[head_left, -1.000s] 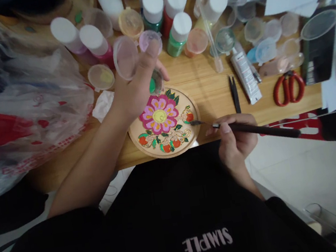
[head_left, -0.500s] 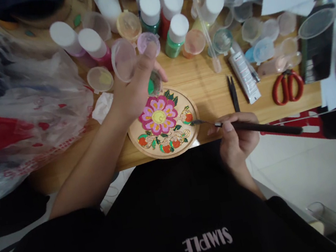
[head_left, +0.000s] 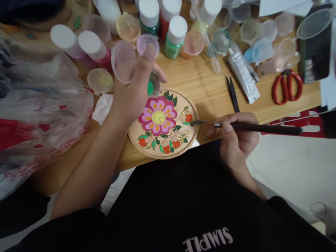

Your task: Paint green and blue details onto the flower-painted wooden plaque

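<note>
A round wooden disc (head_left: 195, 136) painted with a pink flower, green leaves and orange fruit lies at the table's front edge. My right hand (head_left: 236, 139) pinches a dark paintbrush (head_left: 259, 128); its tip touches the disc's right side beside an orange fruit. My left hand (head_left: 133, 91) hovers above the disc's far edge, fingers wrapped round a small clear cup of green paint (head_left: 153, 85) with its open lid (head_left: 123, 61) standing up.
Paint bottles (head_left: 173, 36) with white caps and several small lidded cups (head_left: 99, 79) crowd the back of the wooden table (head_left: 210, 94). Black tweezers (head_left: 232, 93), a glue tube (head_left: 242, 73) and red scissors (head_left: 287, 87) lie to the right. A crumpled plastic bag (head_left: 20, 110) fills the left.
</note>
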